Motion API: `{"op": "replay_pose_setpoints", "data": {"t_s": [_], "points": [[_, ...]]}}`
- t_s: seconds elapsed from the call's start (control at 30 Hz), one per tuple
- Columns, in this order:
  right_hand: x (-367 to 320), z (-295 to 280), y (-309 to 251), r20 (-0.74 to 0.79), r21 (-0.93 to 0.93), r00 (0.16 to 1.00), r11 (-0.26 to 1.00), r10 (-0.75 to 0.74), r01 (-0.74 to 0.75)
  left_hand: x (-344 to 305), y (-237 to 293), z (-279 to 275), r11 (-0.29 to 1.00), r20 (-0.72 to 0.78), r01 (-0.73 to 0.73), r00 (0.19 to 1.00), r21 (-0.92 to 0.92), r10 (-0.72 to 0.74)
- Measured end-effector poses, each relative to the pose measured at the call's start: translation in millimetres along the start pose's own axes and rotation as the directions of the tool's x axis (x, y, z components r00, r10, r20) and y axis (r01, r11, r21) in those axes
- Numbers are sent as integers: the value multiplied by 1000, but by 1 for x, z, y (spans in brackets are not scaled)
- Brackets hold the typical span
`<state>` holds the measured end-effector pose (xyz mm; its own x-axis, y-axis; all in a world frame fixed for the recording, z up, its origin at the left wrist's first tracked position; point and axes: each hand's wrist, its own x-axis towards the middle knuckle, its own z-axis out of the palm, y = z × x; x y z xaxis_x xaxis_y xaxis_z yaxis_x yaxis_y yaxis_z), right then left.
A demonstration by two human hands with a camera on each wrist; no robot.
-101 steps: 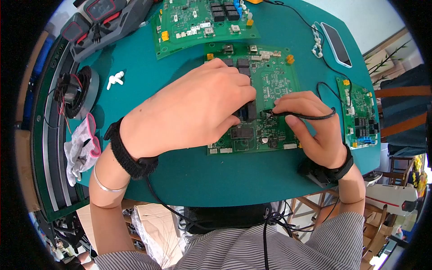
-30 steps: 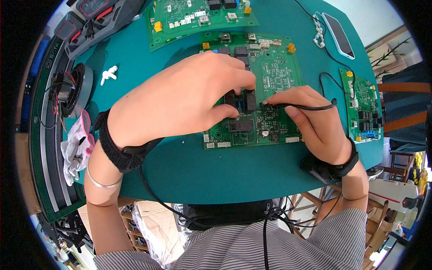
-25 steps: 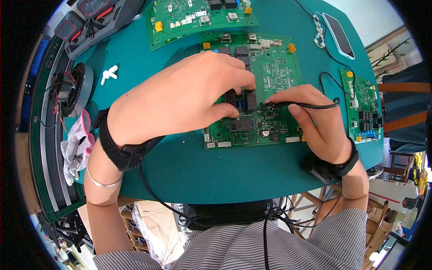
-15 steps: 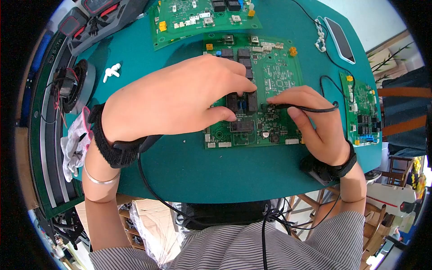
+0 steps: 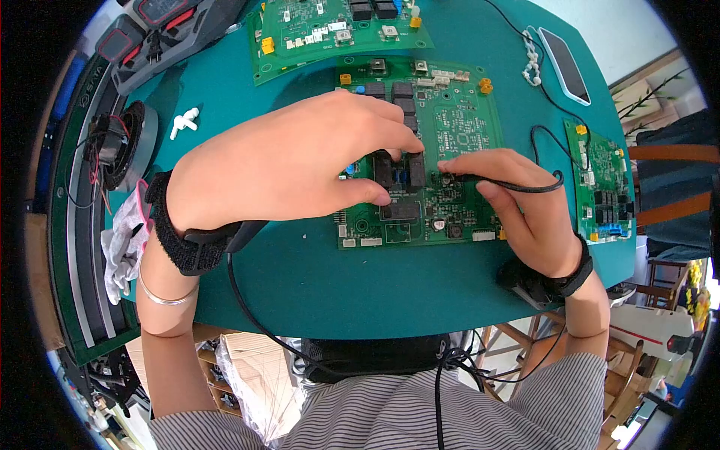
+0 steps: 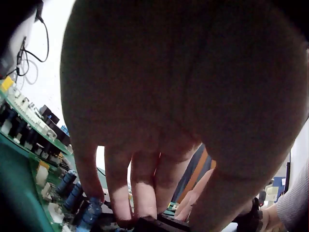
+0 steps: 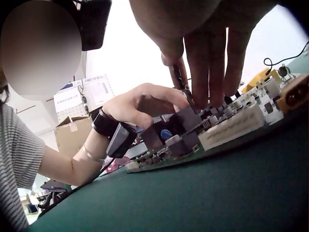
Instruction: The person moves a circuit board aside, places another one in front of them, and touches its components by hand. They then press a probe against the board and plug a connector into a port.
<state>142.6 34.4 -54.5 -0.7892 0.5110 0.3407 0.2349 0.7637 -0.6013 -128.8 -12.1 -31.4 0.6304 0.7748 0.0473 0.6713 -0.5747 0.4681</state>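
A green circuit board [image 5: 469, 217] lies on the teal table in front of me. My left hand [image 5: 300, 161] arches over its left half, thumb apart from the fingers. Its fingertips touch down around the black rectangular relays [image 5: 416, 171], which show between thumb and forefinger. My right hand [image 5: 525, 191] pinches a slim black cable [image 5: 517, 179] near its end, thumb below and forefinger above. The cable's tip stands on small components at the board's middle. In the right wrist view the held part is a slanted dark rod [image 7: 182, 83] among the fingers.
A second circuit board [image 5: 300, 56] lies behind, and a third circuit board [image 5: 596, 180] at right. A phone [image 5: 564, 66] and a beaded strap [image 5: 531, 58] lie back right. White earbuds [image 5: 185, 122], a round speaker [image 5: 124, 146] and gloves [image 5: 126, 244] are at left.
Since the earliest frame, my left thumb and forefinger have spread apart, exposing more of the relays. My right hand keeps the cable's tip on the board with only slight shifts.
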Motion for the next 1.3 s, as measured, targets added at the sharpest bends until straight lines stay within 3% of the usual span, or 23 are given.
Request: {"op": "replay_pose_setpoints", "data": {"t_s": [0.17, 0.5, 0.63, 0.7, 0.77, 0.9, 1.07, 1.3], "points": [[0, 2, 3, 9, -22, 997, 997, -75, 75, -4, -8, 4, 999, -45, -44, 998, 4, 44], [1, 0, 0, 1, -49, 999, 997, -54, 54, -3, -5, 5, 1000, -59, -23, 998, 16, 23], [0, -3, -1, 64, -19, 998, 1000, -7, 8, -4, -9, 10, 998, -100, -50, 994, 42, 54], [-1, -2, -1, 113, -16, 993, 999, 39, -37, -3, -6, 6, 999, -84, -35, 996, 27, 37], [0, 3, 3, 20, -21, 999, 999, -46, 47, -2, -5, 5, 1000, -67, -19, 998, 13, 20], [0, 1, 1, 4, 8, 1000, 1000, -20, 20, -1, -4, 6, 1000, -75, -22, 997, 8, 22], [0, 4, 4, 41, -28, 995, 995, -91, 92, -1, -4, 6, 1000, -61, -11, 998, 12, 11], [0, 3, 3, 82, -17, 994, 997, -71, 72, 2, 17, 0, 998, -26, 19, 1000, 68, -17]]}}
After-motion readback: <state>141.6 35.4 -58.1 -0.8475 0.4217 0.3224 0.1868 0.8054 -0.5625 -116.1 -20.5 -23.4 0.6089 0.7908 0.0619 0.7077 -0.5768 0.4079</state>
